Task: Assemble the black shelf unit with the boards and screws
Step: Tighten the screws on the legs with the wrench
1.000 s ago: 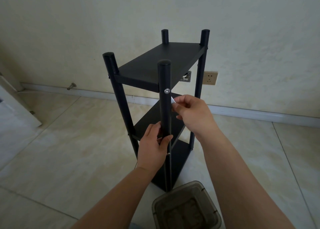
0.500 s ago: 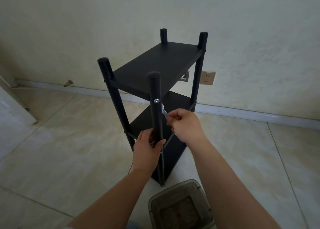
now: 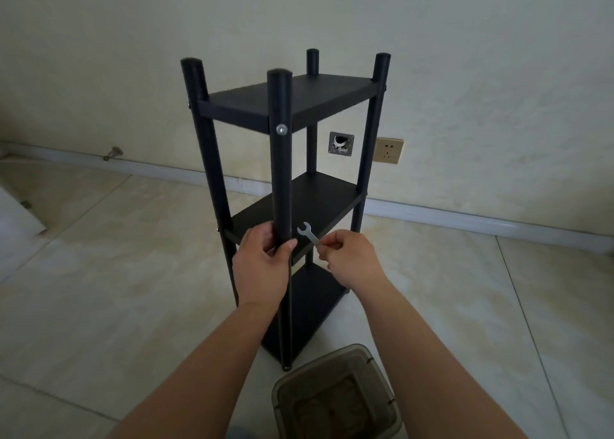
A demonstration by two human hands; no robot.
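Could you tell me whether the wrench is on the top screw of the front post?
No, the wrench, pinched in the right hand, hangs apart from and well below that screw.

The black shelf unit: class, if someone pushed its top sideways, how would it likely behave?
The shelf unit looks tall and narrow, so it may tip. The left hand grips a post, probably steadying it. Three bolted boards suggest stiffness.

Open floor (image 3: 116, 272) left and right of the shelf unit (image 3: 292, 106). Gaps between its boards stay passable. Plastic bin (image 3: 335, 395) blocks the near side; wall (image 3: 465, 73) stands behind.
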